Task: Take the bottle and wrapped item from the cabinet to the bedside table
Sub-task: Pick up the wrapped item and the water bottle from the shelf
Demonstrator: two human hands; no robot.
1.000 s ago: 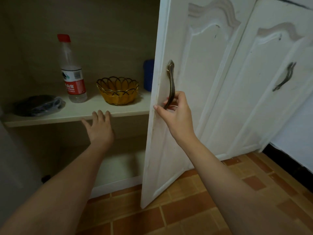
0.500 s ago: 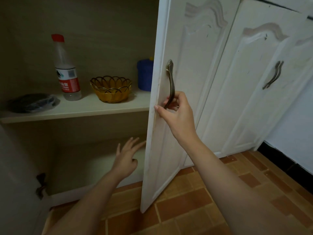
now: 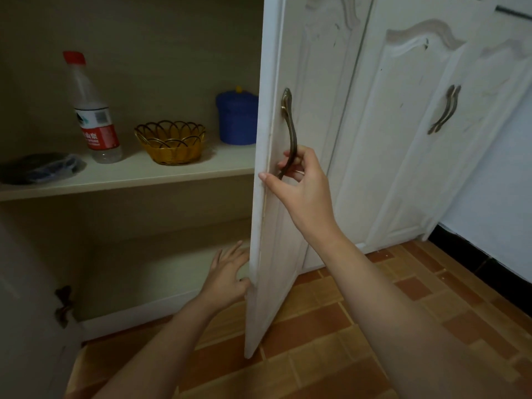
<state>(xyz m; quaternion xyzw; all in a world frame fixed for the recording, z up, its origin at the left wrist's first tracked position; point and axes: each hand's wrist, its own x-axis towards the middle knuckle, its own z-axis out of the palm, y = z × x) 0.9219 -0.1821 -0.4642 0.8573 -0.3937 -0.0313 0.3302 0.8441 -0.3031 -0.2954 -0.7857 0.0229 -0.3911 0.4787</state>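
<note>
A clear plastic bottle (image 3: 93, 110) with a red cap and red label stands upright on the cabinet shelf (image 3: 138, 177), toward the left. Left of it lies a dark item wrapped in clear plastic (image 3: 40, 168). My right hand (image 3: 302, 185) grips the bronze handle (image 3: 289, 131) of the open white cabinet door (image 3: 276, 226). My left hand (image 3: 227, 276) is low, fingers spread, against the inner edge of that door, well below the shelf and holding nothing.
A golden wire basket (image 3: 170, 141) and a blue lidded container (image 3: 237, 118) sit on the shelf right of the bottle. Another door with a handle (image 3: 62, 306) stands open at the left. A closed white door (image 3: 431, 125) is at the right. Brown tiled floor (image 3: 345, 326) lies below.
My left hand dropped from the shelf edge down and to the right, reaching the door's lower inner edge. The door has swung wider, uncovering the blue container. My right hand stays on the handle.
</note>
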